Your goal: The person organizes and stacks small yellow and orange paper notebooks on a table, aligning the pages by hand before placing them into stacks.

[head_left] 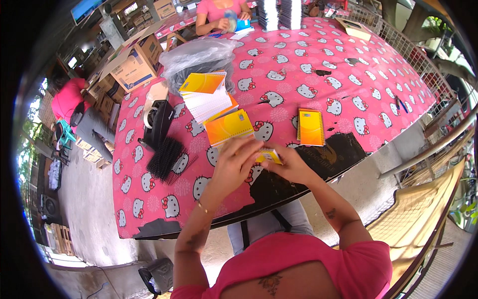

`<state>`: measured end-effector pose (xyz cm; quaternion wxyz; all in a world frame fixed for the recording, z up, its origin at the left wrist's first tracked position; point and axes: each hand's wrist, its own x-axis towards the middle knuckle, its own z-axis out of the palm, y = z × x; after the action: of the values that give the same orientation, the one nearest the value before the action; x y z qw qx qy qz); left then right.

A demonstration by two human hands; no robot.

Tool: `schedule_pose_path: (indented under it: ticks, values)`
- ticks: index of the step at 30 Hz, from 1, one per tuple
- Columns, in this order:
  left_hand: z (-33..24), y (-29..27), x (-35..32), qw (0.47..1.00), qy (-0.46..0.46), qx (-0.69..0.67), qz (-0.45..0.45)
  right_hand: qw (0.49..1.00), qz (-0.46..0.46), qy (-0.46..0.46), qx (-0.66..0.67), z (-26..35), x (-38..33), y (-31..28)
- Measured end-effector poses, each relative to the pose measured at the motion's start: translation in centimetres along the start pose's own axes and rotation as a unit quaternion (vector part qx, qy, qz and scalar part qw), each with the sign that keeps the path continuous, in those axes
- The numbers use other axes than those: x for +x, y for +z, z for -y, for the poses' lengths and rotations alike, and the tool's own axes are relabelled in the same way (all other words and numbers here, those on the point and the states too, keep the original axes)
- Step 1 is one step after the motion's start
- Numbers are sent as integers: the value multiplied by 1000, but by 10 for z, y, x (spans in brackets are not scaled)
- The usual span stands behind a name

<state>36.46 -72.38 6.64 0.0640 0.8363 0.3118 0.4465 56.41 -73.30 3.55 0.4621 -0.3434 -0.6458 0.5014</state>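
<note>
- Left hand (234,160): fingers curled over the top of a small yellow notebook (269,155), closed on its left part; thumb hidden.
- Right hand (291,167): fingers pinched on the same small yellow notebook from its right side; grip looks closed, fingertips partly hidden behind the cover.
- Small yellow notebook: held between both hands just above the near edge of the pink patterned table (378,94), in front of the person's chest.
- Orange notebook (230,127): flat on the table just beyond the hands, touching the lower end of a stack of white pages (206,102) with a yellow cover on top.
- Second orange spiral notebook (310,126): flat on the table, beyond and to the right of the hands, apart from them.
- Black tape dispenser (158,122): left of the stack; black binding combs (165,158) lie just nearer than it.
- Clear plastic bag (199,57): behind the stack.
- Another person in a pink top (219,12) at the far end of the table; hands there not clear.
</note>
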Motion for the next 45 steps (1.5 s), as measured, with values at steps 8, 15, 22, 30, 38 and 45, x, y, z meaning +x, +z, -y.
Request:
schedule_pose_path:
  ticks: [8, 15, 22, 30, 38, 45]
  values:
    - [85, 10, -31, 977, -12, 209, 28, 765, -144, -56, -626, -86, -23, -107]
    - [62, -22, -21, 958, 8, 284, -36, 868, -106, -83, -478, -43, 7, -84]
    - [0, 4, -85, 981, -98, 159, 58, 1000, 0, 5, -19, -73, -14, 26]
    - [-9, 5, -124, 881, -410, -168, -167, 999, 23, -37, -27, -89, -3, 39]
    - [92, -55, -116, 884, -104, 448, -86, 989, 6, 55, 134, -67, 0, 52]
    - [33, -46, -126, 940, -305, 67, -135, 994, 95, 24, 52, -89, 5, 40]
